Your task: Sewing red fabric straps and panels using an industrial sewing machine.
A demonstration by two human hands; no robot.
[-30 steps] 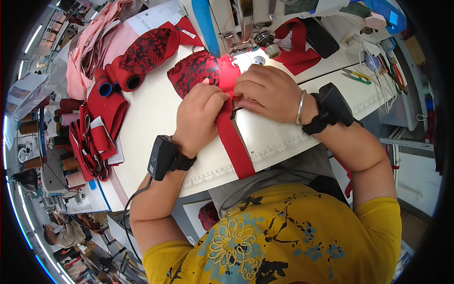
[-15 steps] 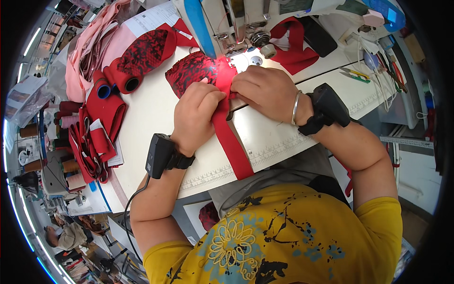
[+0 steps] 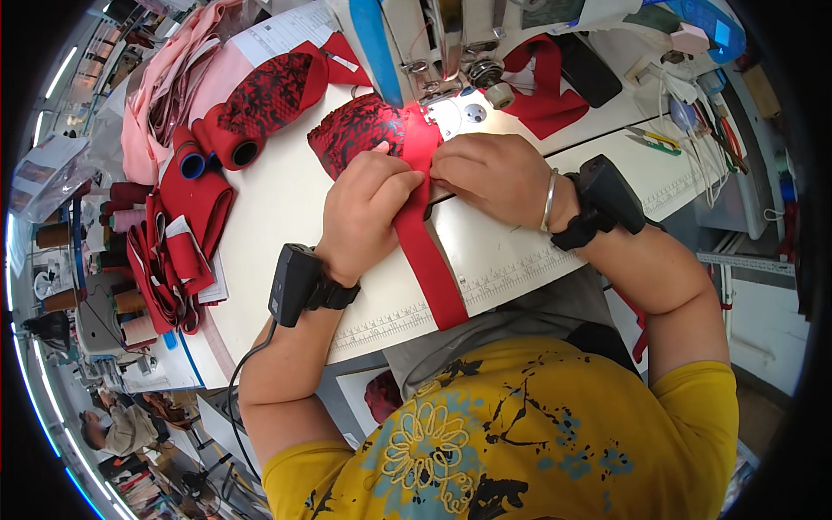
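A bra cup of red fabric with black lace pattern (image 3: 357, 130) lies on the sewing table just left of the needle area. Along its right edge runs a red fabric strip (image 3: 433, 276), whose free end hangs down to the table's front edge. My left hand (image 3: 368, 204) pinches the strip beside the cup, fingers bent. Across from it, my right hand (image 3: 496, 178) grips the strip's other edge between thumb and fingers. Both hands sit close in front of the lit presser foot of the sewing machine (image 3: 446, 52); the fingertips are partly hidden.
More red and black lace pieces (image 3: 270, 97) and folded red fabric (image 3: 192, 208) lie at the left, near thread cones (image 3: 130, 218). Yellow-handled thread snips (image 3: 654, 141) rest at the right by white cables. A red strip loop (image 3: 546, 95) lies behind the machine head, beside a black case (image 3: 589, 69).
Both hands have shifted slightly toward me and appear a little lower in view. The cup and strip keep nearly the same place by the needle.
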